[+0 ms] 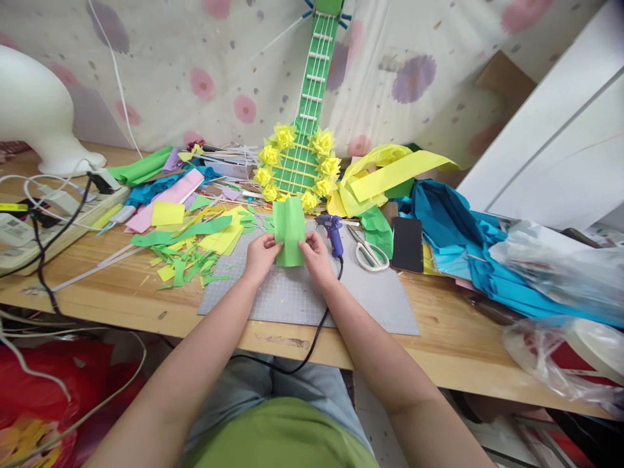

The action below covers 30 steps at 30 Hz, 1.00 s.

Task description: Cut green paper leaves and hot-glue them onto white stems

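Between my two hands is a green strip of crepe paper [289,233], upright above the grey cutting mat [273,305]. My left hand [263,255] pinches its left edge, and my right hand [316,255] pinches the right edge. Just right of my right hand lies a purple glue gun [333,235], its black cord running down over the table edge. White-handled scissors [371,255] rest beside it. Behind the paper leans a green paper guitar [312,117] ringed with yellow paper flowers [322,142]; the strip overlaps its lower edge.
Green and yellow paper scraps [195,260] litter the left of the mat. A black phone [407,244] lies right of the scissors, near blue crepe paper [453,221]. Yellow paper strips [394,175] are piled behind. At far left are a power strip [63,221] and a white foam head [39,110].
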Each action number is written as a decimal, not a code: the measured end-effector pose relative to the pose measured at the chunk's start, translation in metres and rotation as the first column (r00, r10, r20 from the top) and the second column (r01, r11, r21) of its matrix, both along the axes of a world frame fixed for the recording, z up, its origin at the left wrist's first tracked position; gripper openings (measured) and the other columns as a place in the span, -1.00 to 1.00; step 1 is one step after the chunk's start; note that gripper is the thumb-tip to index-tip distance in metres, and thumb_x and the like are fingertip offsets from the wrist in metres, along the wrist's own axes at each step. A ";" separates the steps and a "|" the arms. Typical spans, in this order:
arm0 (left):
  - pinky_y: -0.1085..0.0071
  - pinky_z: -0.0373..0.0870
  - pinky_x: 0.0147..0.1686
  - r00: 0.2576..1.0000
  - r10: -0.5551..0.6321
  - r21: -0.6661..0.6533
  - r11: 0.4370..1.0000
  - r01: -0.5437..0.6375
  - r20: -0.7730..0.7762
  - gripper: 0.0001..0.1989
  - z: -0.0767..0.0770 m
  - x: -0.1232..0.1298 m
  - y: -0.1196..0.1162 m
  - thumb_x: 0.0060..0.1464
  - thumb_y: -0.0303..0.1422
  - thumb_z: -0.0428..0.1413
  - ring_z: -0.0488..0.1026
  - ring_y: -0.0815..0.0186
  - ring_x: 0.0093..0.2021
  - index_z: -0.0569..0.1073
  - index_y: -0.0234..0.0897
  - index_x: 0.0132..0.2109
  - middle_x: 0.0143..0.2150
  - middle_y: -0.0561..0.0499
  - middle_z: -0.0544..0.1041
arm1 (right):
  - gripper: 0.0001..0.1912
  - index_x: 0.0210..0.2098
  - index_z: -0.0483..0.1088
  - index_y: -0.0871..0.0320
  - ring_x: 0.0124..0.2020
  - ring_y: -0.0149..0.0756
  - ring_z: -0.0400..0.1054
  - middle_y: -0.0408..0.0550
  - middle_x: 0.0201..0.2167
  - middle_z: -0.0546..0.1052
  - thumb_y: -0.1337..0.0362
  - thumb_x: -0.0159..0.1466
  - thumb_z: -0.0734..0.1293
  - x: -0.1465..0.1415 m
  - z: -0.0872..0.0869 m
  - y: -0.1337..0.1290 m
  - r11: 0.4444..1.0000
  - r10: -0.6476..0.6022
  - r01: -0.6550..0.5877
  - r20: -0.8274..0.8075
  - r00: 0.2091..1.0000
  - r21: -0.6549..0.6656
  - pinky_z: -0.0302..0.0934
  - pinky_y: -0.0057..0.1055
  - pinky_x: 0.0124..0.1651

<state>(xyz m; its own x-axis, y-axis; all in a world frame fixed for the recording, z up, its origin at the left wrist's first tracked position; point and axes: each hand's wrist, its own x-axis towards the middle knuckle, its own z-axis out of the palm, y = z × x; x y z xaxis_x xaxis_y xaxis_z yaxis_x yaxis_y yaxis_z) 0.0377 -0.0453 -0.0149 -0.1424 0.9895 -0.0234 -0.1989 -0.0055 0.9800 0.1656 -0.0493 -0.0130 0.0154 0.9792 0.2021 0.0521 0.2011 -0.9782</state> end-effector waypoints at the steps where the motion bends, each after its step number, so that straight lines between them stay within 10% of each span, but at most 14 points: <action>1: 0.36 0.36 -0.30 1.000 0.016 -0.005 1.000 -0.016 -0.004 -0.77 0.000 0.000 0.001 -0.29 -0.40 0.21 0.46 0.30 -0.39 0.47 -0.29 -0.34 -0.44 0.01 0.53 | -0.84 -0.46 0.06 0.08 -0.57 -0.47 0.07 -0.25 -0.57 0.17 0.17 0.06 0.17 -0.001 0.000 0.000 1.000 0.010 -0.010 0.001 1.000 -0.006 0.01 -0.50 -0.50; 15: 0.47 0.29 -0.49 0.996 0.062 0.025 0.998 -0.061 -0.059 -0.81 -0.004 0.001 0.002 -0.31 -0.38 0.23 0.40 0.38 -0.52 0.44 -0.29 -0.42 -0.52 0.07 0.49 | -0.71 -0.36 0.08 0.07 -0.47 -0.42 0.28 -0.24 -0.50 0.36 0.30 -0.05 0.27 -0.007 -0.003 0.001 0.996 0.034 -0.038 -0.046 0.998 -0.081 0.19 -0.42 -0.36; 30: 0.45 0.35 -0.41 0.993 -0.090 0.044 0.995 0.093 -0.070 -0.66 0.003 -0.001 -0.003 -0.30 -0.21 0.25 0.44 0.32 -0.41 0.50 -0.33 -0.35 -0.44 -0.01 0.53 | -0.63 -0.21 0.11 0.07 -0.44 -0.40 0.32 -0.24 -0.47 0.39 0.32 0.01 0.31 -0.004 0.004 -0.005 0.998 -0.064 0.054 0.264 0.962 0.046 0.23 -0.41 -0.34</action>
<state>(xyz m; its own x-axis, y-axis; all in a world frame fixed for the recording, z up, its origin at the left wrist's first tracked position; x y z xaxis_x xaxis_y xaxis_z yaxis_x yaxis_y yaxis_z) 0.0369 -0.0487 -0.0115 -0.0509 0.9983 0.0299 -0.1335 -0.0365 0.9904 0.1618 -0.0539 -0.0093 0.0134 0.9698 0.2434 0.3218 0.2263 -0.9194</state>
